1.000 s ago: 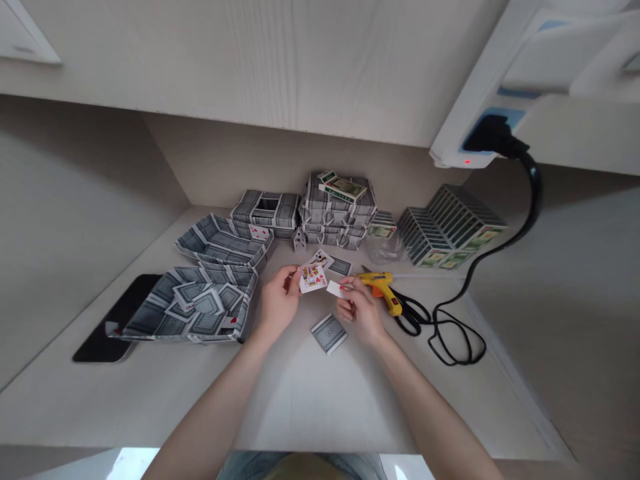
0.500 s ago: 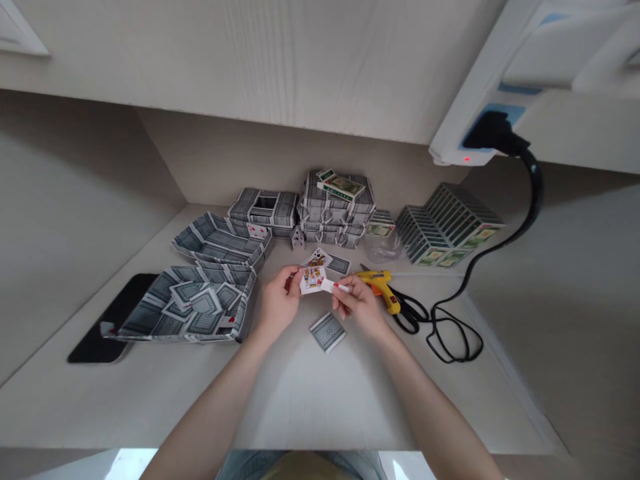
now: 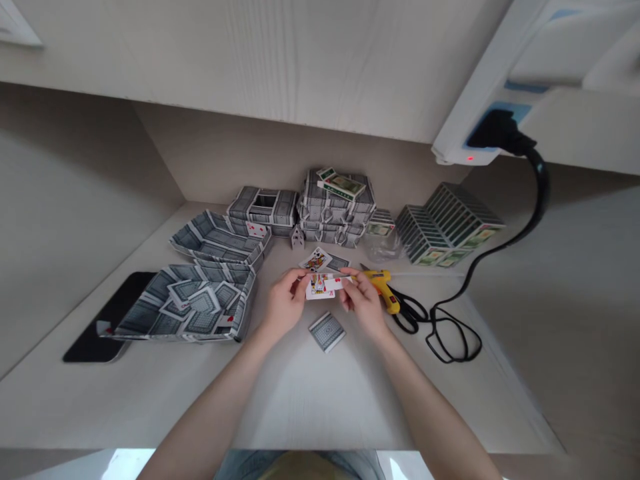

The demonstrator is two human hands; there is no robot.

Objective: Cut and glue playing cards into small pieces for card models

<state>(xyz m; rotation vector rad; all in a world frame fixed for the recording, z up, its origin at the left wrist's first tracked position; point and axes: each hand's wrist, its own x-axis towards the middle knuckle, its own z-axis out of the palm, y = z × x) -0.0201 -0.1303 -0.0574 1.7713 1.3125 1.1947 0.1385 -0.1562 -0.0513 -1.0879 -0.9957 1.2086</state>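
Between thumb and fingers, my left hand [image 3: 289, 300] pinches the left end of a face playing card [image 3: 316, 287]. My right hand [image 3: 363, 300] grips a folded white card piece with red pips [image 3: 335, 283], which lies across the right part of the face card. Just beyond the hands, another face card [image 3: 316, 259] and a patterned card back [image 3: 339, 261] rest on the table. Nearer to me lies a square folded card [image 3: 327, 331], patterned side up. A yellow glue gun [image 3: 384, 291] sits right beside my right hand.
At left, an open box made of cards [image 3: 245, 313] holds loose cards, partly over a black phone-like slab [image 3: 95, 333]. Card-built boxes [image 3: 335, 203] stand behind. Stacked card packs [image 3: 450, 223] are at right. A black cord [image 3: 467, 283] runs up to a power strip [image 3: 445, 143].
The face card and the folded piece have shifted slightly right and been brought level, now overlapping along the card's upper right. Both hands have moved a little.
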